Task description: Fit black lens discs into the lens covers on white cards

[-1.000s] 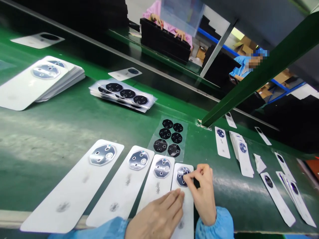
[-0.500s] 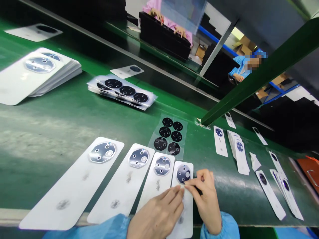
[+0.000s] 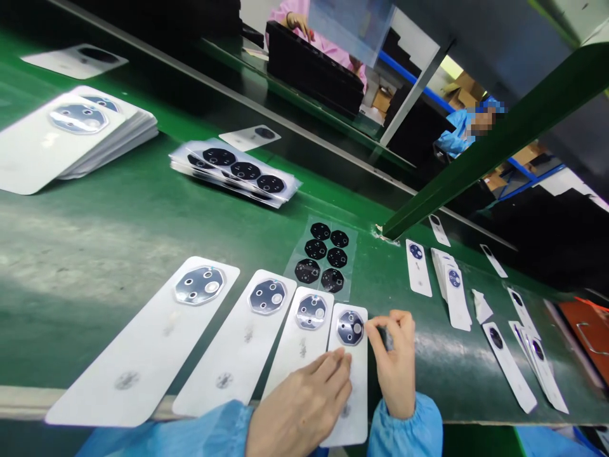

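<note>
panels (image 3: 150, 343) lie four abreast, left hand (image 3: 304, 400) flat on one, right hand (image 3: 398, 358) pinched, contents unclear.

A green-topped workbench (image 3: 143, 235) spreads beneath the left hand (image 3: 309, 397) and the right hand (image 3: 394, 362). Directly under the left one lies a white back panel (image 3: 359, 393) with an octagonal camera plate (image 3: 349, 328); three matching panels (image 3: 238, 355) lie to its left. Beyond the hands lies a clear sheet (image 3: 350, 273) of six black octagonal stickers (image 3: 316, 249), with stacked sheets (image 3: 233, 171) and a panel pile (image 3: 47, 146) farther left. Well right of both hands lie fanned panels (image 3: 457, 301) and a white scrap (image 3: 481, 308).
</note>
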A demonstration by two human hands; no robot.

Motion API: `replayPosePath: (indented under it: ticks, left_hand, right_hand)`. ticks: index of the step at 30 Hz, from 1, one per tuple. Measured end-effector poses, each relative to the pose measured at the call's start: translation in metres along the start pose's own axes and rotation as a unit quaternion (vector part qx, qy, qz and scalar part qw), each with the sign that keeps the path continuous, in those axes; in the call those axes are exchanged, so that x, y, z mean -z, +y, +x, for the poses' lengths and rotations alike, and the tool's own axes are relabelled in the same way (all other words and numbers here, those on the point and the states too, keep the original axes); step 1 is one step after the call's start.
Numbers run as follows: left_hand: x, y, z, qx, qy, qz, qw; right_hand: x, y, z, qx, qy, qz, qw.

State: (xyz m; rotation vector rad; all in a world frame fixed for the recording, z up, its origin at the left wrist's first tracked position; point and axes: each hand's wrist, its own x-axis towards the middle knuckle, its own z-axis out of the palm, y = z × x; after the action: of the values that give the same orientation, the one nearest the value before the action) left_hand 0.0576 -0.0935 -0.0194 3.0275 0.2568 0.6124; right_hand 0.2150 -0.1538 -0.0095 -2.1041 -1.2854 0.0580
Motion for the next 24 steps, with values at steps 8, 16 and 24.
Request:
replayPosePath:
  ticks: [8, 16, 24]
  left_hand:
    - [0.0, 0.0, 0.001, -0.006, 0.003, 0.001, 1.0]
    - [-0.005, 0.0, 0.0, -0.004, 0.011, -0.005, 1.0]
    - [-0.002, -0.002, -0.002, -0.012, 0.018, -0.005, 1.0]
  right_hand:
    - [-0.001, -0.002, -0.002, 0.052, -0.068, -0.038, 0.996]
    - [-0.002, -0.009, -0.005, 0.06, -0.054, -0.043, 0.996]
    - [0.015, 0.013, 0.008, -0.111, 0.045, 0.125, 0.985]
